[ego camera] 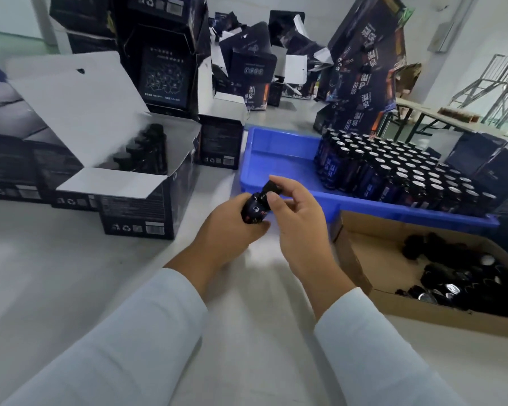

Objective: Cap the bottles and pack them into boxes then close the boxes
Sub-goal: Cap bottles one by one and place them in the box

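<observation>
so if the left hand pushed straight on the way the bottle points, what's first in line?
Probably the near wall of the blue tray, just beyond the cap pinched by the right hand; depth is unclear.

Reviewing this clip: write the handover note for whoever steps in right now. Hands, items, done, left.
Left hand grips a dark bottle; right hand pinches the black cap at its neck.
Uncapped bottles stand in the blue tray; loose caps lie in the cardboard tray.
Done: some capped bottles sit in the open box.
Left: finish this cap, pack it, cap the rest, close boxes.
</observation>
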